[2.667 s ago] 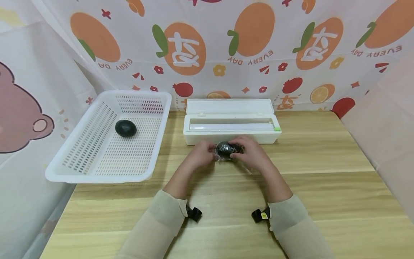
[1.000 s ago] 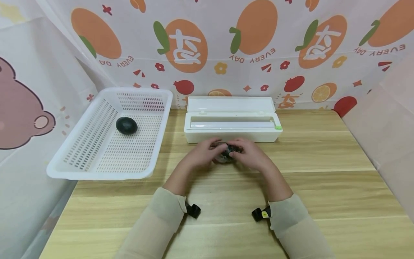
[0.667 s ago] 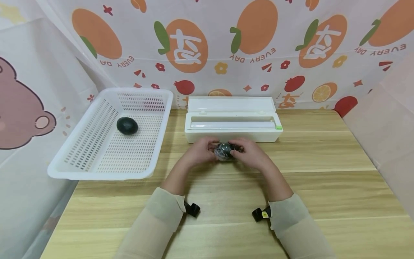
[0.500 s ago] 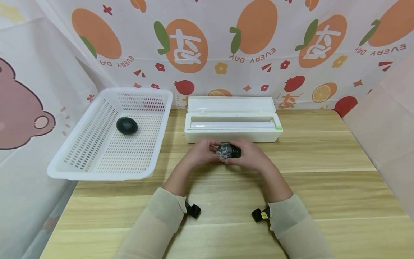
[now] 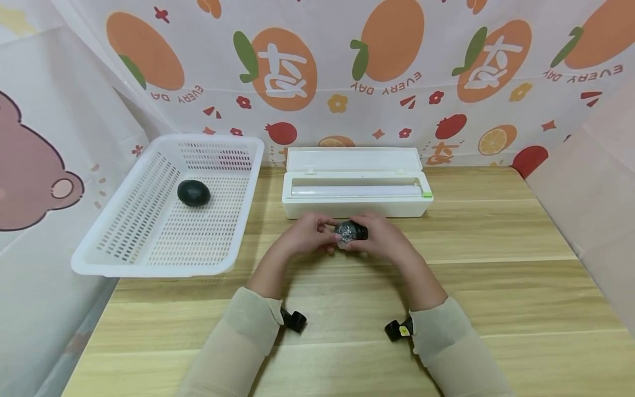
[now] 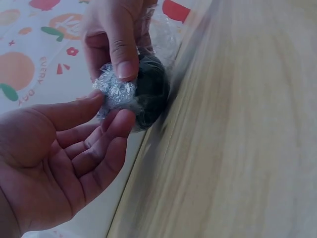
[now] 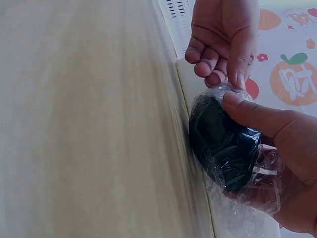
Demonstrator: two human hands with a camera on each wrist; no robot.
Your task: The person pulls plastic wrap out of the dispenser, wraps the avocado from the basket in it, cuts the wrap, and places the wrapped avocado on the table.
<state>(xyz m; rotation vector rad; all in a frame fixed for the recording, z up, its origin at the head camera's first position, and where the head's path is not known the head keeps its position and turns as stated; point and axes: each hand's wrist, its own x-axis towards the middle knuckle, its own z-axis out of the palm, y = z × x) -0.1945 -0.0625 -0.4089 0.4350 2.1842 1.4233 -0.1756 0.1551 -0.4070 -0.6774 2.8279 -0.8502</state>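
A dark green, egg-shaped fruit like an avocado (image 7: 215, 136) is covered in clear cling film (image 6: 118, 89), bunched and crinkled at its left end. My right hand (image 5: 382, 236) grips the fruit from the right, thumb on the near side. Loose film trails beside that palm in the right wrist view. With thumb and forefinger, my left hand (image 5: 306, 237) pinches the bunched film at the left end; its other fingers are loosely curled. Both hands are just in front of a white film dispenser box (image 5: 357, 209), whose lid stands up and whose film roll (image 5: 356, 191) shows inside.
On the left, a white perforated basket (image 5: 154, 271) holds a second dark green avocado (image 5: 194, 193), unwrapped. The wooden table (image 5: 347, 353) runs back to a fruit-print cloth (image 5: 337, 66) hanging behind the box. Pale cloth also hangs at both sides.
My right hand has shifted its grip around the avocado, and the film is now gathered at the left end. My left fingers have moved from the side of the fruit onto that bunched film.
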